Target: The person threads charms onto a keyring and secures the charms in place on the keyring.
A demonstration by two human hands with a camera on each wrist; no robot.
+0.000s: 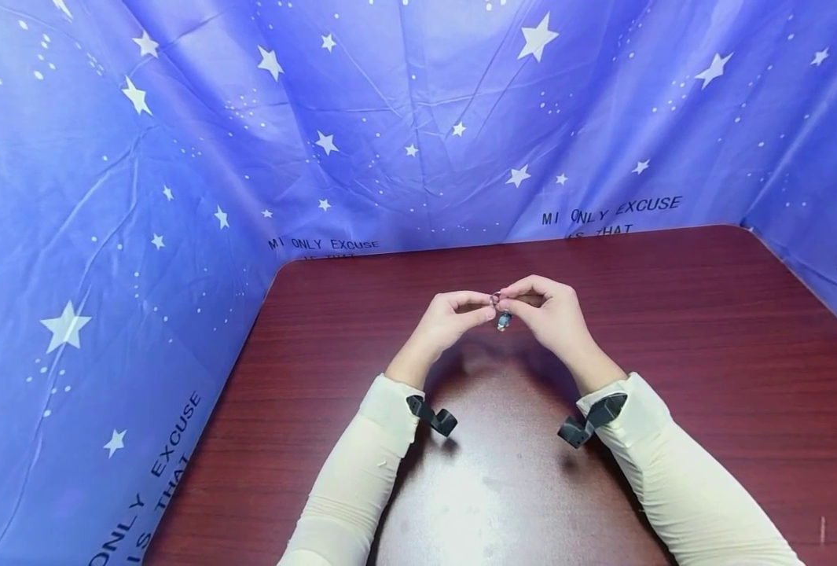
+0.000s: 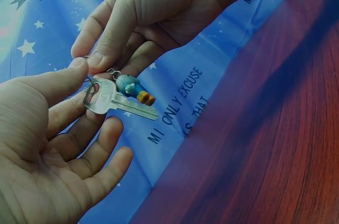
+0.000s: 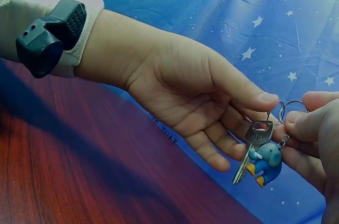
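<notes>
My left hand [image 1: 445, 326] and right hand [image 1: 548, 310] meet above the table, fingertips nearly together. Between them is a thin metal key ring [image 3: 294, 105], pinched by thumb and finger of each hand. A silver key [image 2: 108, 99] hangs from it at the left fingertips, its blade pointing away from the palm. Beside the key, on a short chain, dangles a small blue figure charm [image 3: 269, 159] with yellow feet. The other left fingers [image 2: 108, 181] are spread loosely below the key. Fingertips hide part of the ring.
The dark red wood-grain table [image 1: 305, 393] lies under both hands. Blue cloth [image 1: 418, 118] printed with stars and lettering hangs along its back and sides. Black wrist cameras [image 1: 432, 417] are worn over the cream sleeves [image 1: 354, 479].
</notes>
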